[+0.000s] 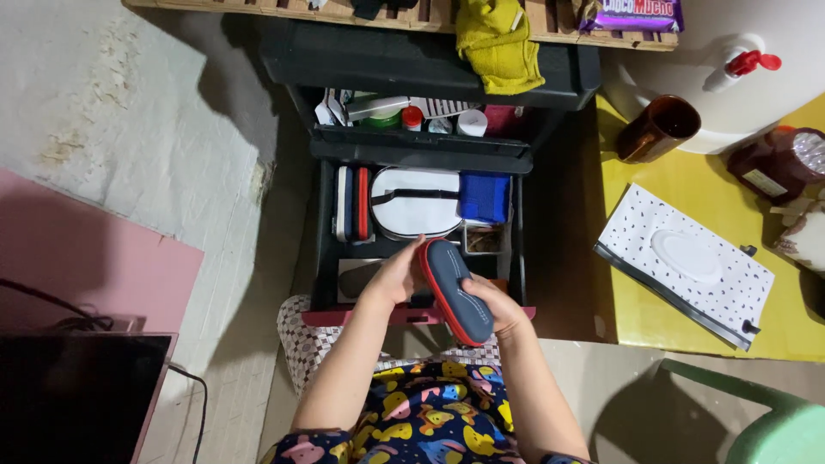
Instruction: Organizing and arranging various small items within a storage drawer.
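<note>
A person's two hands hold a navy zip pouch with red trim (pixel 455 292) over the near end of an open drawer in a dark plastic storage unit (pixel 324 223), seen from above. The left hand (pixel 397 277) presses against the pouch's far left edge, fingers wrapped around it, while the right hand (pixel 498 308) cradles its near right end from below; both are closed on the pouch and neither is free. Inside the drawer, at the far end, a white and red case (pixel 352 203) stands on edge at the left, a white rounded case with a dark strap (pixel 416 203) fills the middle, and a blue case (pixel 485 197) sits to the right, leaving little spare room. The likely risk is crowding: pushed into that packed row at its present tilt, the pouch could jam against the white case or snag on the drawer's wall. A loose hold at either end could also let it slip into the drawer's dim near compartment. A second drawer (pixel 421 116) farther back, stuffed with small bottles and tubes, overhangs the far part of the open one and may catch knuckles. To the right, on a yellow table (pixel 679 318), lie a dotted wipes pack (pixel 685 262) and a brown cup (pixel 657 129), well apart from the hands.
</note>
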